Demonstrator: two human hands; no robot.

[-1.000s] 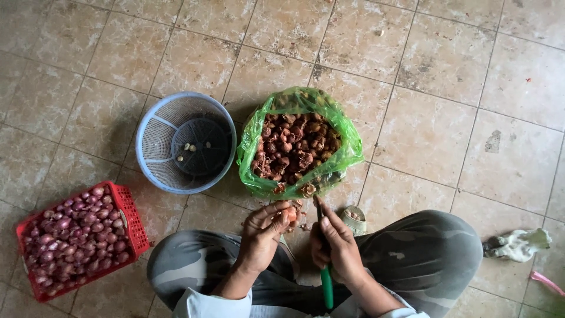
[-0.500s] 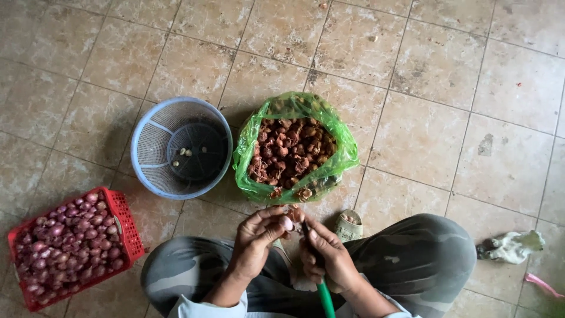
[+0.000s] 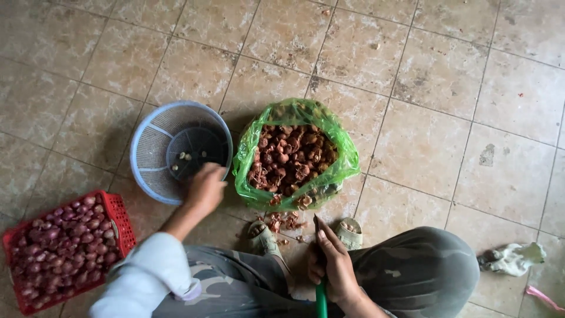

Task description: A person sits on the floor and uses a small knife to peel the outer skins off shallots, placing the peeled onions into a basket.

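While the left hand is reaching over the round blue plastic basket's rim, fingers unclear, the right hand is grasping a green-handled knife.

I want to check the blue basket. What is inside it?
In the blue basket, a few small pale peeled bulbs lie on its dark bottom. The left hand reaches over the near rim and hides that part of the inside.

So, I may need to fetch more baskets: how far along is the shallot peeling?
Early. Done: a few peeled bulbs in the blue basket, skins in the green bag. In hand: left hand at the basket rim, right hand holding the green-handled knife. Left: the red crate, nearly full of shallots.
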